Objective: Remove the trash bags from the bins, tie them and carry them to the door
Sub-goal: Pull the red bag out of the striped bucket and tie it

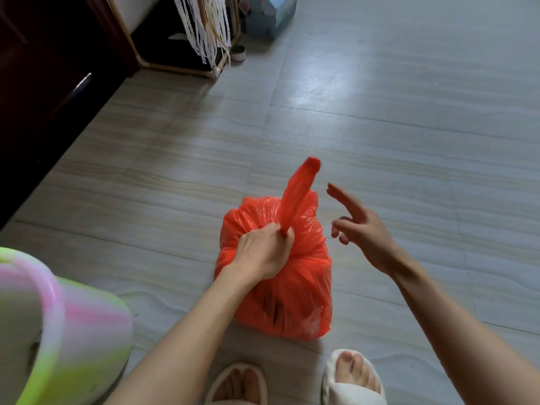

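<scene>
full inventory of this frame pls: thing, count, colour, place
trash bag: 1, red-orange, on the floor at centre, neck gathered, twisted tail sticking up
bin: 1, pink, green and white, lower left, blurred
floor: grey streaked tiles, throughout
cabinet: 1, dark wood, left edge
frame stand: 1, light wood, top centre, with white fringe hanging on it
small tin: 1, green-topped, on the floor by the stand
box: 1, blue-grey, top centre
slippers: 2, cream, bottom edge, on the person's feet
left hand: clenched on the bag's neck
right hand: open, fingers spread, beside the bag, touching nothing
</scene>
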A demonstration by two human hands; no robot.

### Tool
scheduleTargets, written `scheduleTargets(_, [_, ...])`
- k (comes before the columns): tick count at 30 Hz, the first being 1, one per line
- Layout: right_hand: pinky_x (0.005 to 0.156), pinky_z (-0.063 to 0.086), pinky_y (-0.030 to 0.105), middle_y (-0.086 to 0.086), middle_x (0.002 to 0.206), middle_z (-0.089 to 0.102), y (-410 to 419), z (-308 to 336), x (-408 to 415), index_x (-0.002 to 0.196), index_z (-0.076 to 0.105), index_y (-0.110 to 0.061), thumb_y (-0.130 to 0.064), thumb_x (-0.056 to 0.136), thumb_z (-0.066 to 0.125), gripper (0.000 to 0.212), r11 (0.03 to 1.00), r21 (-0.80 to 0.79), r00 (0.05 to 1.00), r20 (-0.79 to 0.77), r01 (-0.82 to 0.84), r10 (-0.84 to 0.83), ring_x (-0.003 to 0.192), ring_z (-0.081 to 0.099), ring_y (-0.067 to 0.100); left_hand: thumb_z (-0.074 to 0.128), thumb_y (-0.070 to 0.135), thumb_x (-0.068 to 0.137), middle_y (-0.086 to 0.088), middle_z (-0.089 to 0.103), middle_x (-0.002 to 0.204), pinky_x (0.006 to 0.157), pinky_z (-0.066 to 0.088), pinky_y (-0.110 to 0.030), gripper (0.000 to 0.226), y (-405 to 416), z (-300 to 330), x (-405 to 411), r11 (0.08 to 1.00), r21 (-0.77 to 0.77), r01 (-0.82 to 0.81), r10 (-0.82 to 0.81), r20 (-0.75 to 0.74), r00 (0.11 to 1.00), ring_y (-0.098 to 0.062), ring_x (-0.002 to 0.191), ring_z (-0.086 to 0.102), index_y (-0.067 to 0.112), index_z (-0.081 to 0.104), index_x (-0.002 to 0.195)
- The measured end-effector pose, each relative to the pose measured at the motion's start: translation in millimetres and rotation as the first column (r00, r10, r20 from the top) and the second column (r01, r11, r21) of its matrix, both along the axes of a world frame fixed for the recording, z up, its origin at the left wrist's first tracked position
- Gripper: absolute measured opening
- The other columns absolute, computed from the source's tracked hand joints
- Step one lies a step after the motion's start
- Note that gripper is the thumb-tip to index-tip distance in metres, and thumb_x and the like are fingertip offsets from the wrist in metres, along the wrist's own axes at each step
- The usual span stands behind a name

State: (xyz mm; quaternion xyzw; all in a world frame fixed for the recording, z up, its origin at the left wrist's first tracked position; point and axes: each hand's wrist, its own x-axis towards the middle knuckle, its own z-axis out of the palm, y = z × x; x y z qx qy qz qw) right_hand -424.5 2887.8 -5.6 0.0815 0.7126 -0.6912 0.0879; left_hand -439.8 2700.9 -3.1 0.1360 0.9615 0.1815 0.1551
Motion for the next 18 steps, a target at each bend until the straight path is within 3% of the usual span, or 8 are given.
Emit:
scheduleTargets(3, [0.058, 0.044, 0.016, -0.006, 0.107, 0.056, -20.7, -8.0, -14.9, 0.128, 0.037, -0.039, -0.006, 0.084, 0.062, 0.06, 0.898, 0.408, 0.957, -0.153, -0.165, 0.246, 0.063, 0.047, 0.02, 0.027, 0.048, 0.095, -0.015, 0.066, 0.104, 0.087, 0.044, -0.038, 0.047, -17.1, -3.6, -7.0, 0.995, 0.092, 0.022, -0.035, 0.136, 0.99, -0.035, 0.107, 0.058, 0.01, 0.055, 0.092])
scheduleTargets(5, [0.069, 0.043, 0.026, -0.001, 0.102, 0.061, -24.6, -11.8, -22.3, 0.122, 0.056, -0.021, -0.012, 0.085, 0.062, 0.039, 0.767, 0.615, 0.926, -0.158, -0.18, 0.344, 0.073, 0.052, 0.016, 0.028, 0.048, 0.096, -0.006, 0.067, 0.097, 0.085, 0.044, -0.033, 0.046, -25.5, -5.7, -12.3, 0.981, 0.191, -0.018, -0.028, 0.234, 0.972, -0.025, 0.101, 0.06, 0.014, 0.058, 0.09])
scheduleTargets(7, [0.07, 0.042, 0.032, 0.008, 0.086, 0.067, -18.1, -11.3, -24.7, 0.098, 0.068, -0.007, -0.01, 0.086, 0.06, 0.015, 0.719, 0.686, 0.944, -0.153, -0.111, 0.292, 0.075, 0.055, 0.015, 0.027, 0.042, 0.098, 0.0, 0.06, 0.079, 0.07, 0.042, -0.025, 0.042, -31.7, -6.6, -17.5, 0.923, 0.364, -0.127, -0.018, 0.369, 0.929, -0.017, 0.078, 0.057, 0.019, 0.063, 0.103])
scheduleTargets(9, [0.068, 0.046, 0.035, 0.009, 0.075, 0.066, -9.8, -10.9, -20.9, 0.084, 0.066, -0.008, -0.009, 0.086, 0.059, 0.008, 0.745, 0.664, 0.96, -0.161, -0.065, 0.228, 0.071, 0.059, 0.02, 0.029, 0.035, 0.099, 0.001, 0.052, 0.064, 0.052, 0.038, -0.013, 0.038, -39.2, -6.2, -20.9, 0.802, 0.508, -0.315, 0.009, 0.517, 0.856, -0.008, 0.056, 0.049, 0.023, 0.057, 0.121])
scheduleTargets(11, [0.058, 0.044, 0.025, 0.003, 0.067, 0.059, -7.6, -9.7, -14.1, 0.073, 0.059, -0.014, -0.007, 0.087, 0.056, 0.017, 0.813, 0.577, 0.979, -0.112, -0.077, 0.171, 0.063, 0.055, 0.015, 0.031, 0.033, 0.099, 0.0, 0.05, 0.057, 0.046, 0.037, -0.009, 0.035, -45.3, -10.5, -23.1, 0.739, 0.556, -0.38, -0.013, 0.576, 0.817, -0.003, 0.046, 0.048, 0.024, 0.058, 0.12])
scheduleTargets(14, [0.048, 0.044, 0.018, 0.007, 0.067, 0.053, -14.6, -2.4, -7.6, 0.065, 0.055, -0.014, -0.002, 0.087, 0.051, 0.026, 0.998, 0.065, 0.999, 0.038, 0.02, -0.022, 0.06, 0.05, 0.012, 0.036, 0.032, 0.097, -0.002, 0.058, 0.059, 0.05, 0.044, -0.01, 0.033, -46.0, -10.0, -21.2, 0.706, 0.601, -0.374, -0.049, 0.568, 0.821, -0.004, 0.048, 0.056, 0.019, 0.064, 0.109])
scheduleTargets(16, [0.05, 0.043, 0.021, 0.007, 0.062, 0.057, -17.8, 11.0, -6.1, 0.058, 0.06, -0.015, -0.01, 0.077, 0.061, 0.02, 0.96, -0.257, 0.99, 0.112, 0.109, -0.083, 0.057, 0.053, 0.011, 0.039, 0.029, 0.096, -0.006, 0.066, 0.072, 0.054, 0.047, -0.011, 0.034, -45.1, -5.4, -20.3, 0.659, 0.64, -0.396, -0.08, 0.583, 0.809, -0.006, 0.057, 0.063, 0.009, 0.065, 0.101])
scheduleTargets(18, [0.051, 0.045, 0.02, 0.0, 0.051, 0.057, -19.2, 24.0, -2.5, 0.05, 0.062, -0.016, -0.024, 0.051, 0.079, 0.019, 0.869, -0.492, 0.992, 0.127, 0.048, 0.016, 0.051, 0.054, 0.009, 0.04, 0.027, 0.096, -0.003, 0.07, 0.079, 0.061, 0.048, -0.011, 0.035, -47.4, -2.6, -20.3, 0.654, 0.653, -0.382, -0.129, 0.594, 0.794, -0.006, 0.067, 0.067, 0.005, 0.066, 0.099])
